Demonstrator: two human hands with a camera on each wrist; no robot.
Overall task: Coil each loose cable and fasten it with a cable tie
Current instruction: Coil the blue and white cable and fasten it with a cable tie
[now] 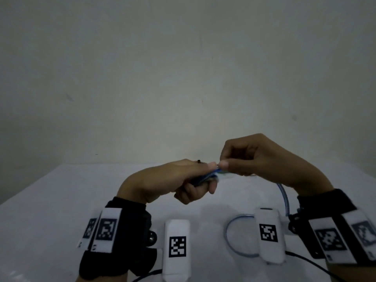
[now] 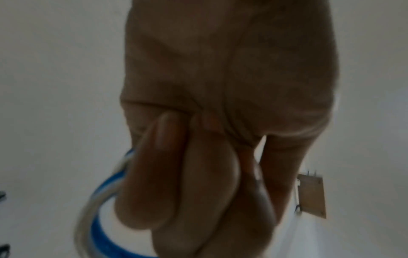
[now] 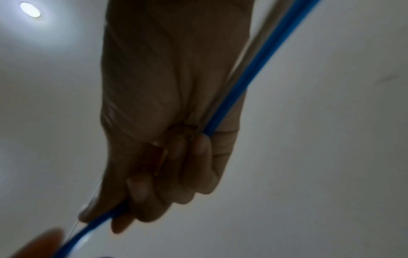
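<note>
A blue cable (image 1: 283, 195) with a pale strand beside it runs between both hands above the white table (image 1: 50, 200). My left hand (image 1: 191, 178) curls its fingers round a bunch of the cable (image 2: 103, 190), thumb on top. My right hand (image 1: 234, 159) meets it from the right and pinches the cable (image 3: 247, 75) at the fingertips, with the strand running through the palm. The rest hangs down and lies in a loop (image 1: 230, 231) on the table. I cannot make out a cable tie.
A bare grey wall (image 1: 183, 68) stands behind the table. A small dark object (image 1: 199, 161) shows just beyond my left thumb. A brown panel (image 2: 311, 195) hangs on the wall in the left wrist view. A ceiling light (image 3: 29, 9) shines overhead.
</note>
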